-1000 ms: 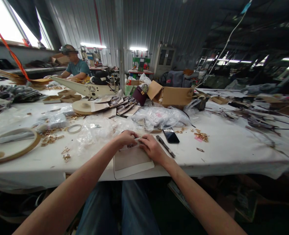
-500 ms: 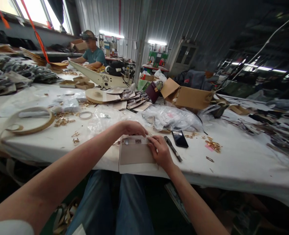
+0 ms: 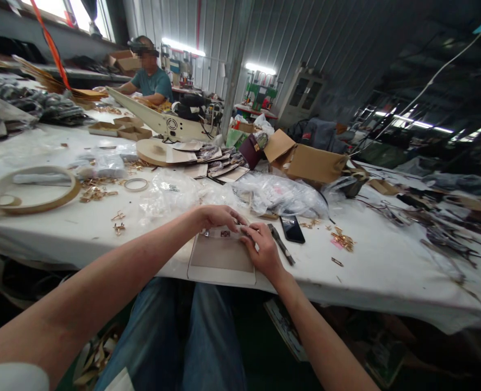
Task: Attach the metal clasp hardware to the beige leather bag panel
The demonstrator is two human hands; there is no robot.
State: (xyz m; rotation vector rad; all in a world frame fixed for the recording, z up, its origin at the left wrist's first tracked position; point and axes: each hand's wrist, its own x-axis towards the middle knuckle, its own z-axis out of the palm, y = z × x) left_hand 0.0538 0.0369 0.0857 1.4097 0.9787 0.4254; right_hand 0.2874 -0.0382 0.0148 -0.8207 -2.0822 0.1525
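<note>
A flat beige panel (image 3: 223, 254) with a pale border lies at the table's front edge, in front of my knees. Along its top strip sits a small dark metal fitting (image 3: 225, 234). My left hand (image 3: 219, 217) is bent over the panel's upper edge, its fingers closed near the top right corner; what they pinch is too small to make out. My right hand (image 3: 262, 247) grips the panel's upper right corner, thumb and fingers meeting close to the left fingertips. A dark narrow tool (image 3: 281, 245) and a black phone (image 3: 292, 229) lie just right of my right hand.
Gold metal pieces (image 3: 343, 239) lie to the right, more (image 3: 94, 191) to the left beside a tape roll (image 3: 75, 190). Clear plastic bags (image 3: 281, 195), stacked panels (image 3: 224, 163) and a cardboard box (image 3: 317, 163) stand behind. A co-worker (image 3: 154, 81) sits across the table.
The left hand has shifted slightly, its fingers now more curled beside the right fingertips. The right hand stays at the panel's corner. The whole view has moved a little.
</note>
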